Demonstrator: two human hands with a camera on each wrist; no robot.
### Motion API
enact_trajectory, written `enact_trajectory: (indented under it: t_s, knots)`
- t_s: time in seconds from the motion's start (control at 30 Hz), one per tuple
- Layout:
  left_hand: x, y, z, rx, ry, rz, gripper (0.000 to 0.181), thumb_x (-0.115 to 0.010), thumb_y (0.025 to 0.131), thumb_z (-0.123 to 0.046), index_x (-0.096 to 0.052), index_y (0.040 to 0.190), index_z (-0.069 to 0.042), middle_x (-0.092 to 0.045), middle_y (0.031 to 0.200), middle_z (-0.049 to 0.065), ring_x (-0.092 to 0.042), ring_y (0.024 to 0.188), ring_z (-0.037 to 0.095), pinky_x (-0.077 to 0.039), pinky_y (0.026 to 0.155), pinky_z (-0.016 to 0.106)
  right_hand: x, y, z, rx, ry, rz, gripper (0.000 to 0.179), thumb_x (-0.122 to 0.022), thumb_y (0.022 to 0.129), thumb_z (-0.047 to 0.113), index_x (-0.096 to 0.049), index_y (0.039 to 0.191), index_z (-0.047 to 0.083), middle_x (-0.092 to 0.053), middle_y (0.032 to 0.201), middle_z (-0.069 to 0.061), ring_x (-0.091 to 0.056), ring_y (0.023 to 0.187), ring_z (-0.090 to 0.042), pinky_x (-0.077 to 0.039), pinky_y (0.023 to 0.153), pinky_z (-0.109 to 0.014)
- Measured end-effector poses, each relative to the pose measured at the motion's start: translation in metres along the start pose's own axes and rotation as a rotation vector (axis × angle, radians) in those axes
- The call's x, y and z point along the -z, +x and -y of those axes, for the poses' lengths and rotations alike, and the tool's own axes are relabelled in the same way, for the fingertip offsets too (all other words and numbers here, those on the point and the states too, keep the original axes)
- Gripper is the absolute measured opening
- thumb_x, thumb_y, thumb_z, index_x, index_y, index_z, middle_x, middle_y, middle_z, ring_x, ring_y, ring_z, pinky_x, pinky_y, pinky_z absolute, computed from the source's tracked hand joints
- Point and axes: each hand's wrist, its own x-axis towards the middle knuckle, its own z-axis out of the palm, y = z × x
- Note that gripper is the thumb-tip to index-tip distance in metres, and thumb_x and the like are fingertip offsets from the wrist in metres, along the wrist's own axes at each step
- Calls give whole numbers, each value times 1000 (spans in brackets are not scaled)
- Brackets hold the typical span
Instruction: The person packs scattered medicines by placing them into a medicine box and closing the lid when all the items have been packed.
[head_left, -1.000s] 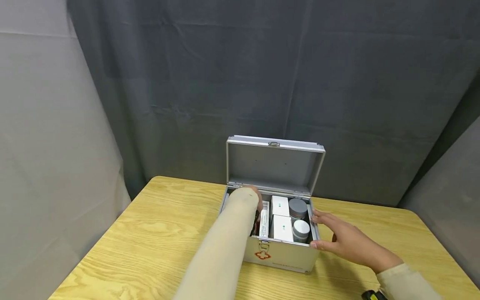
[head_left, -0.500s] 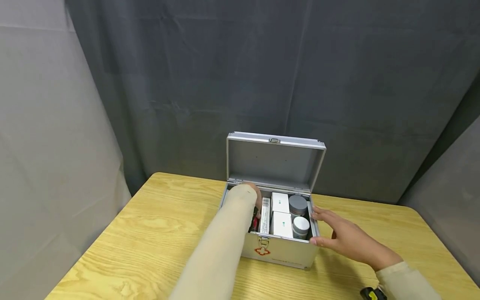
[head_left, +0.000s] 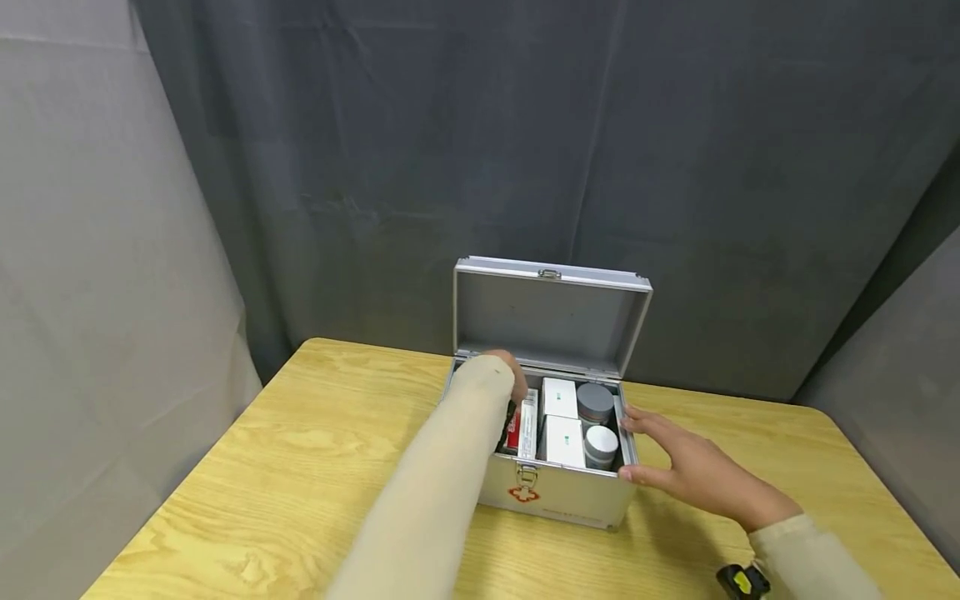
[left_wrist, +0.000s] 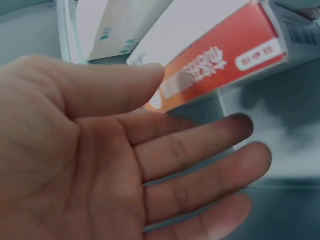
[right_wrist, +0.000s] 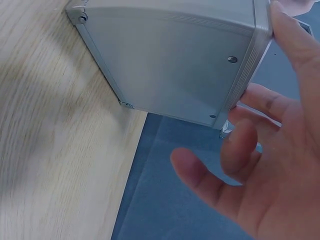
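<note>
An open silver first-aid case stands on the table, its lid raised at the back. My left hand reaches into its left part, mostly hidden by the sleeve in the head view. In the left wrist view, the fingers extend loosely and the thumb tip lies against the end of a red and white carton. My right hand rests on the case's right rim, fingertips at the back and thumb at the front. In the right wrist view, its fingers touch the metal edge, not curled round it.
White boxes, a slim white carton, a grey-lidded jar and a white-lidded jar fill the right part of the case. The wooden table extends around it, with a dark curtain behind.
My left hand has shifted slightly inside the case, and more of the red carton shows beside it. My right hand stays at the rim. The head view has tilted a little.
</note>
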Motion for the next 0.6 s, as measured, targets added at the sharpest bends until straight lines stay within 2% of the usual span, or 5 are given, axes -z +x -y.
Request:
enact_trajectory:
  t_s: [0.13, 0.2, 0.23, 0.47, 0.6]
  knots:
    - [13, 9, 5, -95, 136, 44, 39, -53, 100, -32, -61, 132, -11, -59, 136, 2, -55, 96, 13, -52, 88, 28, 7, 5, -5, -17, 15, 9, 74, -67, 89, 54, -50, 143, 7, -38, 157, -20, -46, 135, -50, -44, 98, -66]
    - [20, 12, 12, -167, 161, 34, 41, -50, 101, -34, -59, 132, -9, -66, 120, 4, -56, 94, 14, -51, 87, 27, 9, 7, -7, -30, 25, 14, 73, -66, 89, 53, -49, 144, 7, -37, 157, -21, -44, 136, -50, -43, 99, -67]
    - [23, 11, 16, -195, 157, 7, 39, -49, 101, -32, -60, 130, -8, -67, 109, 4, -57, 89, 14, -50, 81, 26, 9, 7, -9, -35, 28, 16, 73, -67, 90, 52, -49, 144, 7, -37, 158, -22, -43, 137, -51, -43, 99, -67]
    - [41, -11, 47, -204, 61, -226, 46, -47, 100, -34, -54, 139, -13, -56, 143, 6, -56, 111, 22, -49, 94, 42, 9, 6, -11, -35, 17, 17, 72, -67, 90, 52, -50, 143, 7, -37, 157, -22, -43, 137, -51, -42, 99, -67]
    - [41, -13, 57, -215, 19, -244, 33, -55, 98, -42, -63, 105, -11, -61, 99, 2, -57, 80, 18, -48, 68, 31, 13, 2, -15, -40, 13, 21, 72, -68, 89, 50, -50, 143, 6, -38, 157, -22, -43, 136, -51, -43, 98, -67]
